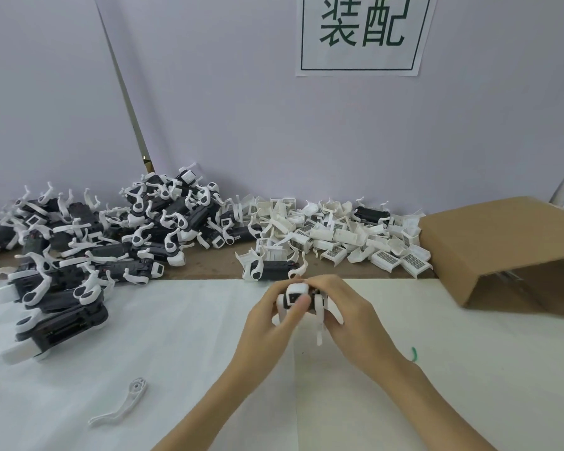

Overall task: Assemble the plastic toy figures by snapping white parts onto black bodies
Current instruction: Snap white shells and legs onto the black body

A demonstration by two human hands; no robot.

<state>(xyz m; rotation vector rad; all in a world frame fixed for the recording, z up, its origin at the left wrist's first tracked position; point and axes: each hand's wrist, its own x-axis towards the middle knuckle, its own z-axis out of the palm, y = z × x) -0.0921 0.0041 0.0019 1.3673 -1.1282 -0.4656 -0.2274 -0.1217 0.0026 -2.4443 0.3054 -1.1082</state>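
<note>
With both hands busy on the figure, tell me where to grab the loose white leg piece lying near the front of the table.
Take the loose white leg piece by its thin curved shank, coming from above with a pinch across it. It lies flat and alone on the white sheet, its round hub up and to the right, so the narrow middle probably suits fingertips better than the wider hub.

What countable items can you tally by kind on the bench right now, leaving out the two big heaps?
Toy figure held in both hands: 1
Loose white leg part on the white sheet: 1
Cardboard box: 1
Wall sign: 1
Green tie: 1
Total: 5
</note>
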